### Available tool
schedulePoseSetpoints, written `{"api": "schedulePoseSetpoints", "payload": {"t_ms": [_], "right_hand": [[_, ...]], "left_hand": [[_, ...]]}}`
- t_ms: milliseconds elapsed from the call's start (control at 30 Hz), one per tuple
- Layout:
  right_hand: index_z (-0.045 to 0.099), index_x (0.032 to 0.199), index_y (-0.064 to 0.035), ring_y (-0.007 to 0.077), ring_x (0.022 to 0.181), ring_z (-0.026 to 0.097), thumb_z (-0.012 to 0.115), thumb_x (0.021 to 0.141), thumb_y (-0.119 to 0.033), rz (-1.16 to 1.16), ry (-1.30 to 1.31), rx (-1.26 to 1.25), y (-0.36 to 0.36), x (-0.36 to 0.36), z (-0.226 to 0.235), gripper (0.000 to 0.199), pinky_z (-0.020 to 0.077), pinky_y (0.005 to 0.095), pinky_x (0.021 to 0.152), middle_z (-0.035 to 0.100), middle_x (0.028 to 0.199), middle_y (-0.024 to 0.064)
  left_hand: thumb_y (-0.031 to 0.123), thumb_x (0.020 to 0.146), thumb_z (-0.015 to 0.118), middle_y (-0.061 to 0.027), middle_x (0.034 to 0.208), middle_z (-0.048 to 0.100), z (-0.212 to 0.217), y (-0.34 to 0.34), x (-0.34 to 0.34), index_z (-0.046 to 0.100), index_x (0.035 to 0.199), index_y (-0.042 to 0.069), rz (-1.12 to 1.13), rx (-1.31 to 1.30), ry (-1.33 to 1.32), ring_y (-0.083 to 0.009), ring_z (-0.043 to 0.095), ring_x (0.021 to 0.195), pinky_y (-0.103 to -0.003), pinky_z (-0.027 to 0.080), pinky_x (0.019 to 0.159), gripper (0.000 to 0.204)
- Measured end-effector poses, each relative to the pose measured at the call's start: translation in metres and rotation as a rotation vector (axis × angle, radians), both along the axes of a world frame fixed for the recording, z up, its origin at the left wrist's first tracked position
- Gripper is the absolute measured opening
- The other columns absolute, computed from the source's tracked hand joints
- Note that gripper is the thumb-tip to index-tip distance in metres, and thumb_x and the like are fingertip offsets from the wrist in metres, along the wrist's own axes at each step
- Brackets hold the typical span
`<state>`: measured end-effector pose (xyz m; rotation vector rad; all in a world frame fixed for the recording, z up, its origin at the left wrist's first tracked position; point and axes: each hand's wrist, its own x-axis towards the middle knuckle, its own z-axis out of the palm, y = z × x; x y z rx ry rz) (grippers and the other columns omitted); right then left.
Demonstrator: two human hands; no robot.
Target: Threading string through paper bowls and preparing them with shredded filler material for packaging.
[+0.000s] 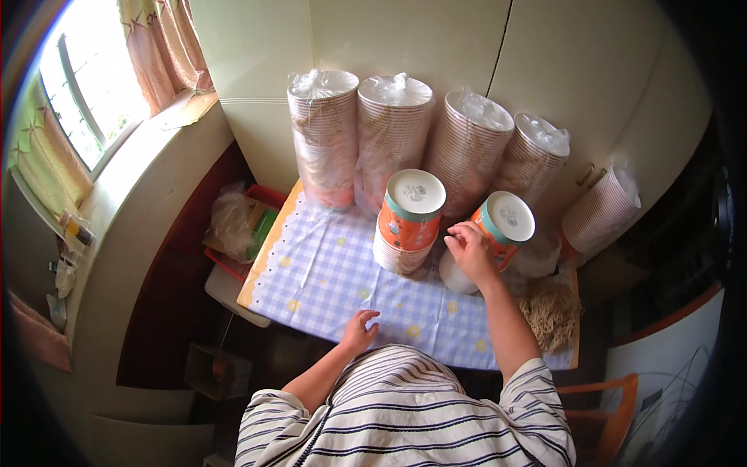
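Two orange-topped stacks (410, 226), five bagged stacks (394, 124); left hand's (359, 332) empty, right hand's (472, 251) grip unclear.

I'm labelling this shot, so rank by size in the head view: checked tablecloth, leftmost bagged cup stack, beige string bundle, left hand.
Largest first:
Checked tablecloth
Leftmost bagged cup stack
Beige string bundle
Left hand

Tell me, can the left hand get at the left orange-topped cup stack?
Probably yes: the left hand looks empty, and only checked tablecloth seems to lie between it and that stack, though it would need to stretch forward.
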<state>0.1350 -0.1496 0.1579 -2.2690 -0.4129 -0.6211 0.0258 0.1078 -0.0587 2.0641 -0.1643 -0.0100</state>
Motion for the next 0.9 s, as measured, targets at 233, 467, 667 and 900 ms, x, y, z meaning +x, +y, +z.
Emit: {"api": "schedulePoseSetpoints", "payload": {"t_ms": [233,467,667,900], "right_hand": [[0.059,0.097,-0.0057,0.0307,0.091,0.053,0.075,0.068,-0.02,-0.365,-0.206,-0.442,-0.049,-0.018,0.046,0.036,0.0426,0.0427,0.081,0.055,0.1,0.0093],[0.049,0.089,-0.0069,0.0323,0.093,0.052,0.077,0.061,-0.009,-0.354,-0.152,-0.427,-0.097,-0.019,0.005,0.04,0.0416,0.0437,0.084,0.055,0.098,0.011],[0.049,0.092,-0.0052,0.0335,0.096,0.053,0.074,0.066,-0.005,-0.266,-0.176,-0.241,-0.104,-0.01,0.006,0.035,0.0402,0.0453,0.09,0.054,0.099,0.012],[0.052,0.088,-0.0026,0.0337,0.096,0.056,0.072,0.068,-0.003,-0.275,-0.26,-0.139,-0.102,-0.018,0.068,0.028,0.0444,0.0402,0.087,0.059,0.103,0.0137]], "left_hand": [[0.016,0.08,0.061,-0.0149,0.098,0.061,0.018,-0.007,-0.004,0.063,0.107,0.008,-0.171,0.034,0.171,-0.0263,0.061,0.088,-0.034,0.049,0.074,0.028],[0.014,0.083,0.061,-0.0133,0.1,0.06,0.032,-0.04,0.009,0.064,0.107,0.008,-0.308,0.009,0.201,-0.0215,0.064,0.086,-0.031,0.051,0.072,0.025],[0.013,0.082,0.061,-0.0138,0.099,0.06,0.059,-0.088,0.042,0.062,0.108,0.007,-0.433,-0.106,0.195,-0.0246,0.064,0.084,-0.033,0.051,0.071,0.027],[0.012,0.083,0.061,-0.0159,0.103,0.059,0.076,-0.127,0.062,0.061,0.11,0.003,-0.458,-0.184,0.2,-0.023,0.066,0.087,-0.03,0.053,0.074,0.029]]}}
